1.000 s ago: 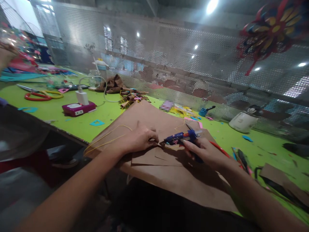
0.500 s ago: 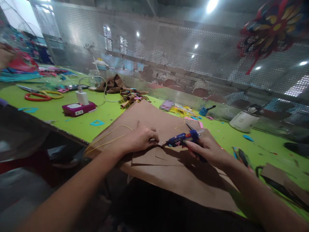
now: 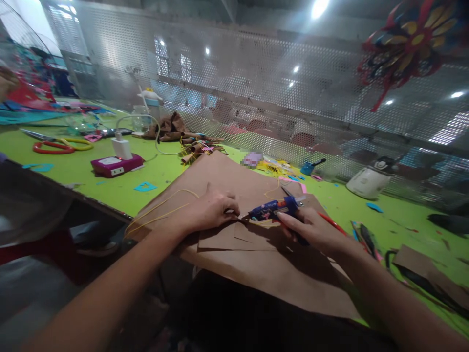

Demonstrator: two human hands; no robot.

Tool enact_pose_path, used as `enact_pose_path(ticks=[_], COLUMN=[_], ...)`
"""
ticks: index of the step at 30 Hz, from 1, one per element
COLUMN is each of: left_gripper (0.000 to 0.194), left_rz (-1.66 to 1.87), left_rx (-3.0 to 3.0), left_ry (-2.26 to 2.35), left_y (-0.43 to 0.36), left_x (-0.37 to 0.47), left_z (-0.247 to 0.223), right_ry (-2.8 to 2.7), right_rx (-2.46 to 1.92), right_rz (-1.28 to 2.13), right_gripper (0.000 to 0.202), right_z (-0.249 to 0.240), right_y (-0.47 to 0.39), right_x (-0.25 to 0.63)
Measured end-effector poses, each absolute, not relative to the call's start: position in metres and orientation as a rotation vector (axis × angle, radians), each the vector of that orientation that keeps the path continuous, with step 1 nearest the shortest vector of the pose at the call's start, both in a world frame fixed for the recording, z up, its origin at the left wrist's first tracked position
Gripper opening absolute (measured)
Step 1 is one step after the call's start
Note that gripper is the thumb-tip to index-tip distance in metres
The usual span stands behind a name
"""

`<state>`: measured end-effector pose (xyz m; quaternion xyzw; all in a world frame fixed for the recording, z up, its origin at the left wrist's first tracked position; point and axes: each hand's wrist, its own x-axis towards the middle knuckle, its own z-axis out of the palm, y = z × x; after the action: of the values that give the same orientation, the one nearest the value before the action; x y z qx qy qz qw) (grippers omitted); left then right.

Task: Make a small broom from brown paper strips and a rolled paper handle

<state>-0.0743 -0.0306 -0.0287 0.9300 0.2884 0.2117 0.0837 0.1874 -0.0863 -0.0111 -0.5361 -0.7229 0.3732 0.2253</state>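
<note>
In my right hand (image 3: pixel 306 226) is a blue glue gun (image 3: pixel 273 210), its tip pointing left at the brown paper near my left fingers. My left hand (image 3: pixel 216 209) rests on the large brown paper sheet (image 3: pixel 227 176), fingers curled and pressed together at the upper edge of a smaller folded brown piece (image 3: pixel 216 240). What those fingertips pinch is too small to make out. A yellow string (image 3: pixel 161 213) loops over the sheet beside my left wrist. Behind the glue gun lies part of a dark pointed tool, mostly hidden.
On the green table (image 3: pixel 161 171) are a purple power socket (image 3: pixel 117 165), red-and-yellow scissors (image 3: pixel 54 145), brown paper rolls (image 3: pixel 196 149), a white-and-black container (image 3: pixel 370 180) and brown scraps (image 3: pixel 417 264). Another person's hand (image 3: pixel 7 80) shows at the far left.
The glue gun and my right hand have shifted slightly left. A red handle now shows behind my right hand. My left hand keeps its place on the paper.
</note>
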Motion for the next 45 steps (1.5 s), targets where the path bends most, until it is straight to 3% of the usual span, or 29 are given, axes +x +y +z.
enact_pose_path(ticks=[13,23,45], left_gripper=[0.014,0.017,0.015], left_rz=[0.622,0.590,0.592], left_rx=[2.773,2.745,2.747], left_ry=[0.827,0.872,0.845], left_y=[-0.032,-0.033,-0.033], left_x=[-0.075,-0.075,-0.075], left_z=[-0.027,-0.026,-0.025], right_ry=[-2.223,-2.042,-2.229], right_rx=[-1.505,-1.443,-1.476], right_rz=[0.753,1.043,0.795], right_gripper=[0.051,0.043,0.047], right_z=[-0.003,-0.009,-0.002], right_y=[-0.082,-0.087,-0.083], right_x=[0.205,0.190,0.205])
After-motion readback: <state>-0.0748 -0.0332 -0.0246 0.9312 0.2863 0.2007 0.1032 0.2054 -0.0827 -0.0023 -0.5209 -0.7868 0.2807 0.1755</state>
